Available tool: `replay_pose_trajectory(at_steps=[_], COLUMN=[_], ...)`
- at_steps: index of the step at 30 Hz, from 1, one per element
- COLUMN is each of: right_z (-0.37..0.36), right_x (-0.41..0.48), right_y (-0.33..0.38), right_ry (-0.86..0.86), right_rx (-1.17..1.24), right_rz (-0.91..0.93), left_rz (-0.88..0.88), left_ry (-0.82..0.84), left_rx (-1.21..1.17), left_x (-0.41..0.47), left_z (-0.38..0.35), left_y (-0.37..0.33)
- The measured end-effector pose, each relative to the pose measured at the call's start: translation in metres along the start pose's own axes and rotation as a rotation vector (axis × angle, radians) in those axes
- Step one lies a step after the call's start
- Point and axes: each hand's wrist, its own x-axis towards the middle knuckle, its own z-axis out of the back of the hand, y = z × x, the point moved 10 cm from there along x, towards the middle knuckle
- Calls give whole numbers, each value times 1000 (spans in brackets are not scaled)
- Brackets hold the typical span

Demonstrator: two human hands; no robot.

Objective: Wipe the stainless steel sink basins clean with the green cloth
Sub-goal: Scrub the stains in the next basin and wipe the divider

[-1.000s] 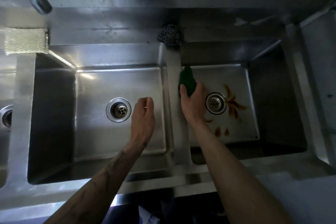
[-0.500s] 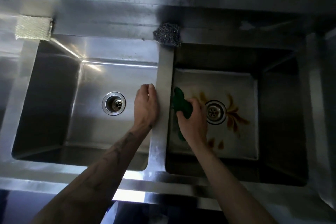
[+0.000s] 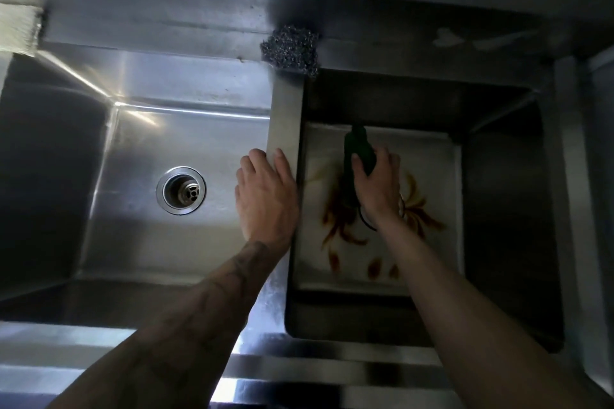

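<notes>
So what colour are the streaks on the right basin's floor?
The streaks are rusty orange-brown against the right basin floor, clearest in the head view.

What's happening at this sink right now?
A person is cleaning the right basin. The right hand grips the cloth low over the basin floor, among brown stains, so this basin isn't clean yet. The left hand rests on the divider between the basins. The left basin shows no such stains. A scourer sits on the ledge behind.
</notes>
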Motion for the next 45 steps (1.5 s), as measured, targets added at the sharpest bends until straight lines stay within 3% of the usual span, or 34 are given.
replay_pose_trajectory(at_steps=[8,14,17,22,24,26,29,33,35,40,42,45], right_z=[-38,-49,-77,-101,-128,-154,-132,-90,-103,-132,-110,-91], right_x=[55,77,81,99,86,63,53,94,97,56,77,108], right_y=[14,1,6,-16,-4,0,-14,-34,-24,-6,-25,-34], right_ry=[41,-82,-24,-138,-118,16,-13,-216,-212,22,-28,-221], right_rx=[55,-328,-452,-489,-595,-707,-628,-569,-565,-605,-620,-587], right_rz=[290,320,415,234,328,469,586,283,158,667,578,182], left_rz=[-1,-15,-14,-45,-70,-94,-109,-120,-123,-145,-139,-97], left_ry=[-49,-27,-23,-84,-75,-7,17,-18,-15,36,21,-34], left_rx=[-72,-151,-135,-92,-56,54,154,136,147,208,198,118], left_x=[0,3,9,24,26,25,26,27,26,25,24,26], left_z=[3,4,12,21,17,8,3,6,5,3,4,13], left_y=[-3,-5,-5,-14,-17,-16,-10,-15,-16,-16,-17,-20])
